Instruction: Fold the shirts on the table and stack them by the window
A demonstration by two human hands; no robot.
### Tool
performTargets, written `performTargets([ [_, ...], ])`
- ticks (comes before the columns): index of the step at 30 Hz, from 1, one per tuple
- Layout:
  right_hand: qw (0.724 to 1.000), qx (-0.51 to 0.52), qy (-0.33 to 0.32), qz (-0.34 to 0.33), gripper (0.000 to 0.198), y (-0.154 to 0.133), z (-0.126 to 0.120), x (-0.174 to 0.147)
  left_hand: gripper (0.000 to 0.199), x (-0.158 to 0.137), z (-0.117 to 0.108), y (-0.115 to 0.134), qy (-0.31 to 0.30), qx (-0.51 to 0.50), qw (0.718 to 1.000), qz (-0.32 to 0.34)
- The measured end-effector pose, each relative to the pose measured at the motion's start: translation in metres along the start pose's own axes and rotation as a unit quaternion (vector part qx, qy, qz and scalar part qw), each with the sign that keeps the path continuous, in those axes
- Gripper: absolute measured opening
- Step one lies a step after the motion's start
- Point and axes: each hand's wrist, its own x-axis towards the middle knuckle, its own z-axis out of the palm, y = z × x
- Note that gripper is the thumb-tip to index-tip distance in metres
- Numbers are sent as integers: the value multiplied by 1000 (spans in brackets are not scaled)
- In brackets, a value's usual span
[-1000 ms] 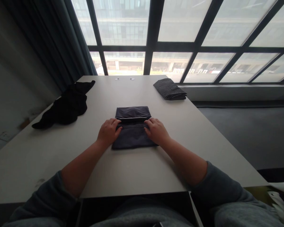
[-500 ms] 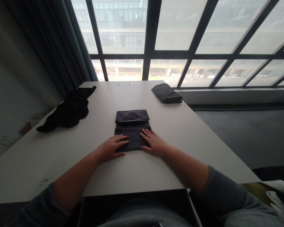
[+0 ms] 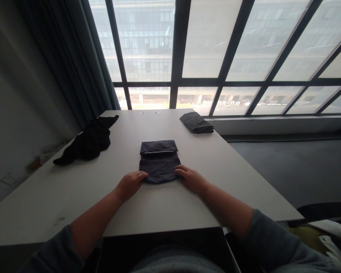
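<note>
A dark grey garment (image 3: pixel 160 168), folded into a narrow strip, lies in front of me on the white table (image 3: pixel 159 212). Its far end is turned over, and a thin white line runs along that fold. My left hand (image 3: pixel 132 184) pinches the near left corner of the cloth. At the near right corner, my right hand (image 3: pixel 191 178) has its fingers closed on the edge. The cloth's near edge bows slightly between the hands. Both thumbs are mostly hidden.
A crumpled black garment (image 3: pixel 88 142) lies along the table's left side. Toward the far right corner sits a folded black-and-white striped cloth (image 3: pixel 197 122). Windows (image 3: pixel 147 45) stand beyond the table, with a dark curtain (image 3: pixel 68 57) at left.
Both hands have gone from lying flat on the near part of the garment to gripping its near corners. The view has tilted up a little.
</note>
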Motion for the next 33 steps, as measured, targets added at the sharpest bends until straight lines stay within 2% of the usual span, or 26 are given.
performTargets([
  [4,999,5,30,17,69,5,4,-1,31,-3,0,-3,20,-22,998,-57],
  [10,999,32,30,26,31,-4,-1,-10,33,-9,-20,7,0,-48,995,-89],
  [17,986,147,-27,74,20,-46,-33,-55,25,-49,-44,42,-82,-104,985,-107],
  [21,973,205,-39,99,19,-62,-54,-63,22,-56,-64,54,-106,-156,973,-132],
  [24,967,225,-2,118,23,-57,-63,-45,27,-40,-81,51,-77,-172,972,-141],
  [28,949,274,60,146,28,-29,-67,2,38,6,-93,28,-20,-182,968,-169],
  [33,927,302,76,210,33,10,-56,62,48,62,-76,-16,-7,-179,963,-201],
])
